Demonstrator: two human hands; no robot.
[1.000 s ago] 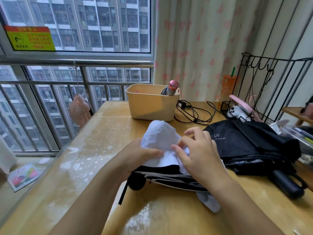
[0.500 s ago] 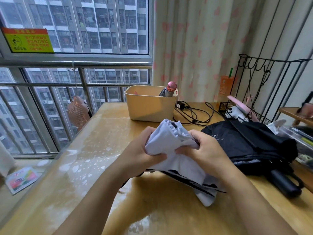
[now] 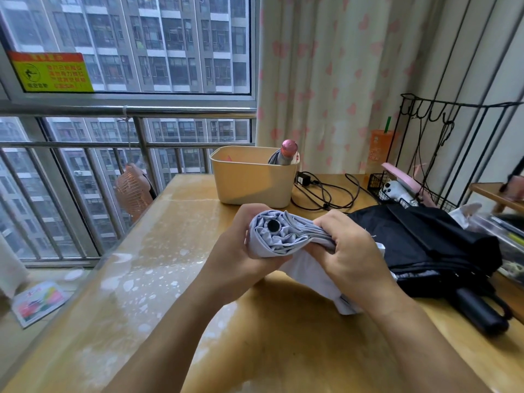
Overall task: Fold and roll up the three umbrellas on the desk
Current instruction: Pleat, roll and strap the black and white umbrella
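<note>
Head view: both hands curl round the pale umbrella (image 3: pixel 280 236) held above the desk (image 3: pixel 181 251) — left hand (image 3: pixel 241 248) gripping its tip end, right hand (image 3: pixel 348 248) gathering pleats — rolling underway, judged; next, wrap tight, then the black umbrella (image 3: pixel 425 245).

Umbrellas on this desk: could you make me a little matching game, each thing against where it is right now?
1. white umbrella
2. black umbrella
3. pink-topped umbrella
4. cable

A. standing in the bin
B. lying next to the right hand
C. gripped by the left hand and right hand
D. looped just right of the bin

Pairs: 1-C, 2-B, 3-A, 4-D
</note>
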